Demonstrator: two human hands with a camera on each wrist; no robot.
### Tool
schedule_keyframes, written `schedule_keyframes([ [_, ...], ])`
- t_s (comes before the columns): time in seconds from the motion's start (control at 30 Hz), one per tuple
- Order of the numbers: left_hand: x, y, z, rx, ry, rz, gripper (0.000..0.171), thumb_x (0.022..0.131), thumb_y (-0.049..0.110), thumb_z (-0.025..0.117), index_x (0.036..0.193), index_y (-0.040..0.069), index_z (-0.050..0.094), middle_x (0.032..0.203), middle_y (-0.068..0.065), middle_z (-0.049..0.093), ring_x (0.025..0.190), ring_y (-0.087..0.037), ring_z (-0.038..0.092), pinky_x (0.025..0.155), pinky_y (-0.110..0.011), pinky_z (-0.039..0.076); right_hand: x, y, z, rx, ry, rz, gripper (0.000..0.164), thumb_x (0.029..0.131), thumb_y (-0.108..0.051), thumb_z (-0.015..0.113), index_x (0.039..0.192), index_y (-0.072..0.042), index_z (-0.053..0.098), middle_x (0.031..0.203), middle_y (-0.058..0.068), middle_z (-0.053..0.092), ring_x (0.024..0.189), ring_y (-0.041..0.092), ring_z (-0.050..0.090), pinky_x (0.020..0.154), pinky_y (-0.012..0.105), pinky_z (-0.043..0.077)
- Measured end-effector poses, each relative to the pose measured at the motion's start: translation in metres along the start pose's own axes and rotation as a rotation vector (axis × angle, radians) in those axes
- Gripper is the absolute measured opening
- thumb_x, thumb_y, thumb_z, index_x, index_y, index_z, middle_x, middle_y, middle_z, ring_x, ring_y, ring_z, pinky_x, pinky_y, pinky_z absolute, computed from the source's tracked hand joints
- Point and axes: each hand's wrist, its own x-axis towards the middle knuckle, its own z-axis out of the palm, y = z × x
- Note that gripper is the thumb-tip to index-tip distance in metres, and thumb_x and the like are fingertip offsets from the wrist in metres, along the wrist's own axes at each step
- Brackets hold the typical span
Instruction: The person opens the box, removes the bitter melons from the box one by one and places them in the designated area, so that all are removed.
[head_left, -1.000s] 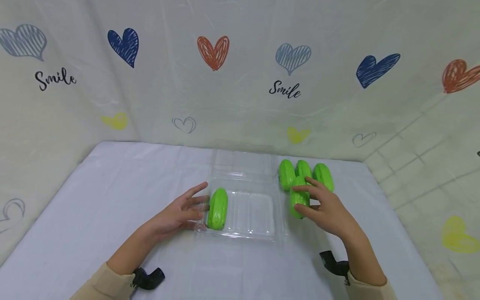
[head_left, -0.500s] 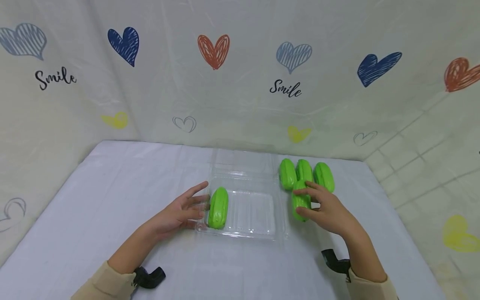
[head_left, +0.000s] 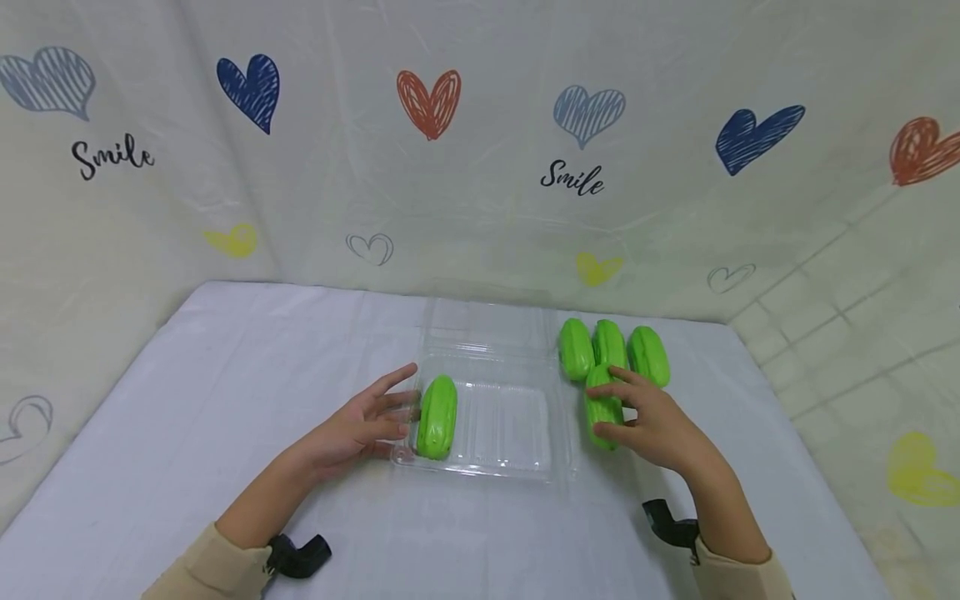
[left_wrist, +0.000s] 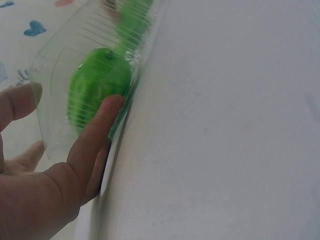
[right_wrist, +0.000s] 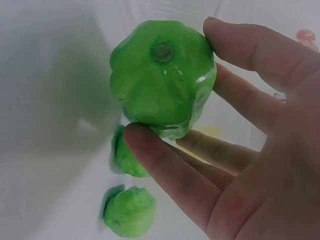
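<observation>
My right hand (head_left: 654, 421) grips a smooth-ribbed green cucumber (head_left: 603, 408), thumb on its near part and fingers around its far and right side. In the right wrist view, the round end of this cucumber (right_wrist: 160, 75) faces the camera, a small dimple on it. A clear plastic clamshell box (head_left: 502, 468) stands with its lid folded back. Another cucumber (head_left: 437, 417) lies along its left wall inside. My left hand (head_left: 360, 433), fingers spread and nearly straight, touches the box's left side; the left wrist view shows a fingertip against the clear wall (left_wrist: 55, 115).
Several more green cucumbers lie in a row at the back right, among them the leftmost one (head_left: 575, 350) and the rightmost one (head_left: 648, 356). A white cloth (head_left: 285, 350) covers the table. Behind hangs a curtain (head_left: 487, 192) printed with hearts.
My right hand has drawn the cucumber slightly toward me and a little to the right, off the row behind it. The left hand and box keep their places.
</observation>
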Motion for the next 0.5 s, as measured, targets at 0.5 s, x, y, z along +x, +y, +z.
schedule_keyframes([
  [0.5, 0.0005, 0.0007, 0.0004, -0.001, 0.0, -0.002, 0.084, 0.096, 0.003, 0.06, 0.161, 0.031, 0.015, 0.162, -0.019, 0.021, 0.147, -0.042, 0.027, 0.095, -0.046, 0.051, 0.0026, 0.0003, 0.0047, -0.04, -0.062, 0.019, 0.05, 0.086, -0.027, 0.078, 0.13, -0.008, 0.065, 0.155, 0.032, 0.028, 0.136, 0.054, 0.037, 0.089, 0.052, 0.054],
])
